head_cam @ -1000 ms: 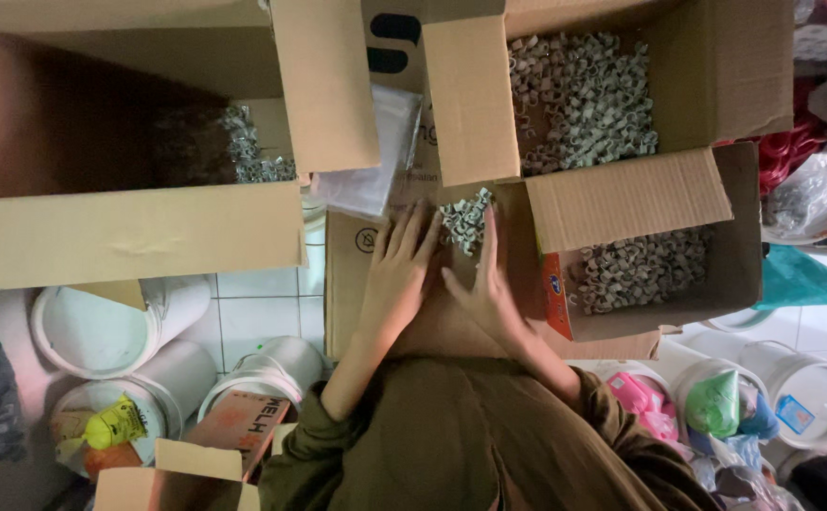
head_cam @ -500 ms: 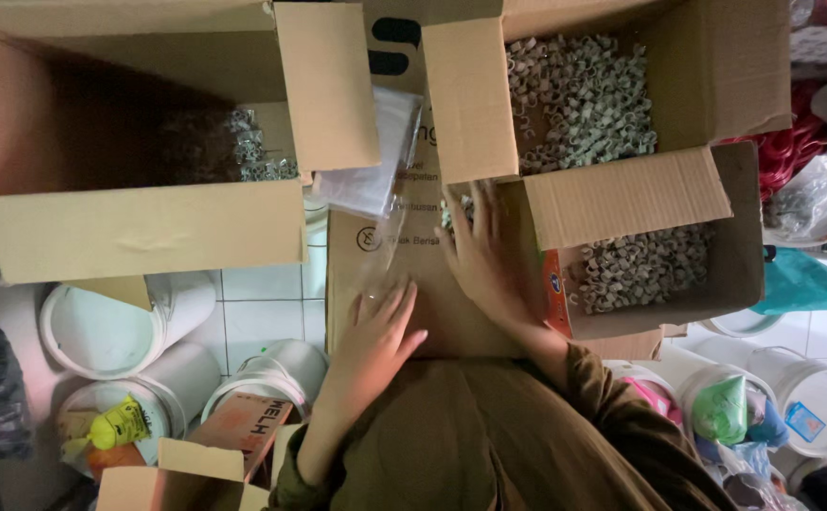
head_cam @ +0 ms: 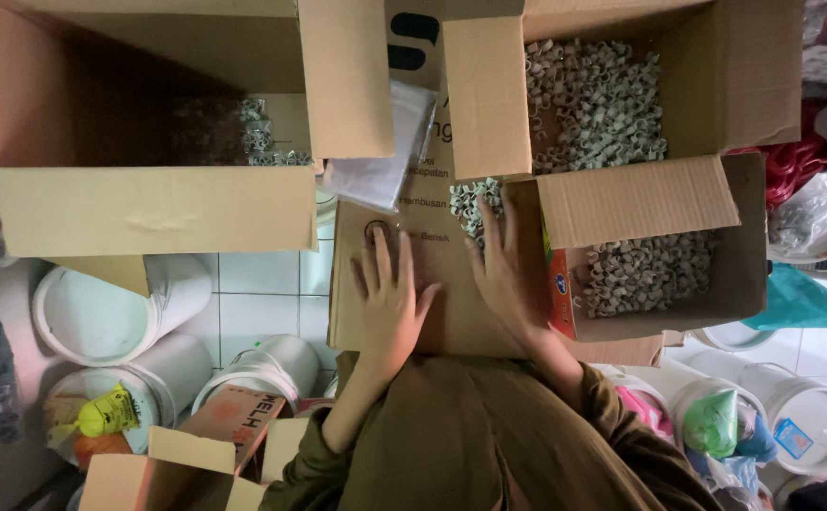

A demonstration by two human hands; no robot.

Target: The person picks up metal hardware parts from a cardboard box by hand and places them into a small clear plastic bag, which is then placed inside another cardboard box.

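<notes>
Both hands lie flat and empty, fingers spread, on the cardboard sheet: left hand near its middle, right hand touching a small heap of pale rings at the far edge. Sweeping gently should keep them together. Open boxes crowd both sides, leaving little room.
</notes>
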